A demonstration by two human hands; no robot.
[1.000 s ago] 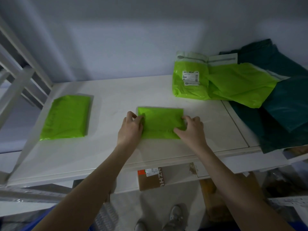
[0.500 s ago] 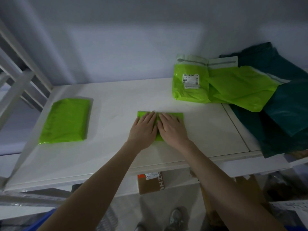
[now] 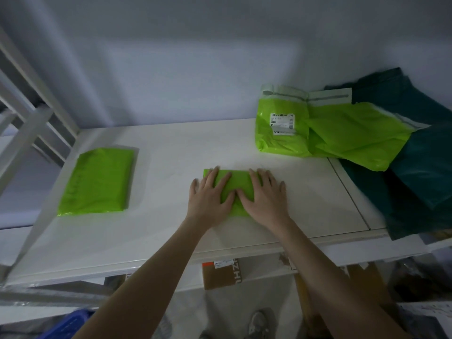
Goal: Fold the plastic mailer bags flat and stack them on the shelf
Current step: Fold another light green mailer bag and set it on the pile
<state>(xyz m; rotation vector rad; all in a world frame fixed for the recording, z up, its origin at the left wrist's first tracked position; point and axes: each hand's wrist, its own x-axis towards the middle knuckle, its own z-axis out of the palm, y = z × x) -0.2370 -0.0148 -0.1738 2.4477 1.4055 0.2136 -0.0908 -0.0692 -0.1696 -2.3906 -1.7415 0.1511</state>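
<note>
On the white shelf (image 3: 171, 148), against a grey wall, both flat-fingered hands press a folded green mailer (image 3: 234, 182).

A small folded lime-green mailer (image 3: 234, 184) lies flat mid-shelf (image 3: 171, 152). Another folded one (image 3: 96, 182) lies left. Unfolded green bags (image 3: 342, 133) and teal bags (image 3: 420, 172) pile at right.

White shelf (image 3: 171, 148) carries three lime mailers: folded left (image 3: 97, 182), centre (image 3: 234, 189), unfolded right (image 3: 342, 135), beside teal bags (image 3: 420, 172)
</note>
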